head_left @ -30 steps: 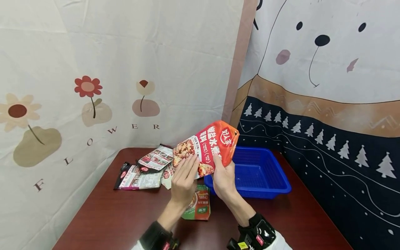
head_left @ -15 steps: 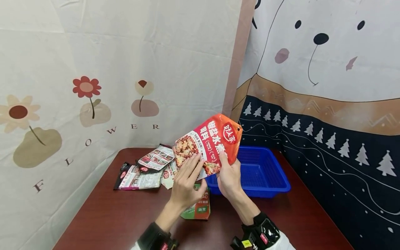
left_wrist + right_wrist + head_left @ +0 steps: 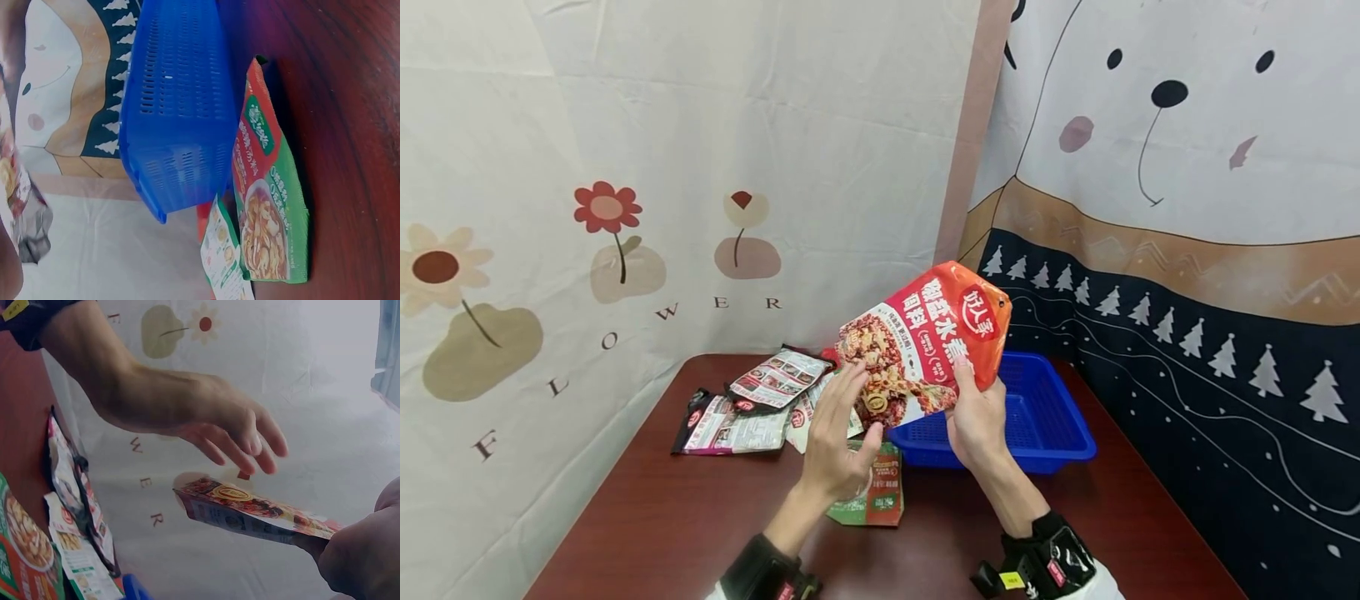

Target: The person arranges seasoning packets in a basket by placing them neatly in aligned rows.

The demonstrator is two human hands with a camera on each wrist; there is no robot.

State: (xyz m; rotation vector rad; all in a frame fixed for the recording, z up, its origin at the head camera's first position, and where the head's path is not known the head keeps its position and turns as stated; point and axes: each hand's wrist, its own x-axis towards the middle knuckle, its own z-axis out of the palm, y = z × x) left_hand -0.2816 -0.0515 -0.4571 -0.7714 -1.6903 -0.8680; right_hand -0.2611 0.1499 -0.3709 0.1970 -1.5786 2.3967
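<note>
My right hand point(image 3: 981, 421) pinches the lower right edge of a red and orange seasoning packet point(image 3: 925, 333), thumb on its printed front. The packet is held tilted in the air above the table, partly in front of the blue basket point(image 3: 1048, 417). My left hand point(image 3: 835, 450) is beside the packet's lower left end, its fingers extended. In the right wrist view a gap shows between the left hand point(image 3: 206, 419) and the packet point(image 3: 269, 512). A green and red food packet point(image 3: 886, 492) lies below, partly hidden by the left hand; the left wrist view shows this packet point(image 3: 265, 194) more fully.
To the left lie several more packets: a black-edged one point(image 3: 778, 379) on top, a white one with a purple edge point(image 3: 733, 429), and a pale one point(image 3: 801, 421). The dark red table point(image 3: 700, 533) meets printed cloth hangings at the back and right.
The right hand has carried the red packet to the right and slightly up. The left hand, which lay against the packet's front, has come away from it.
</note>
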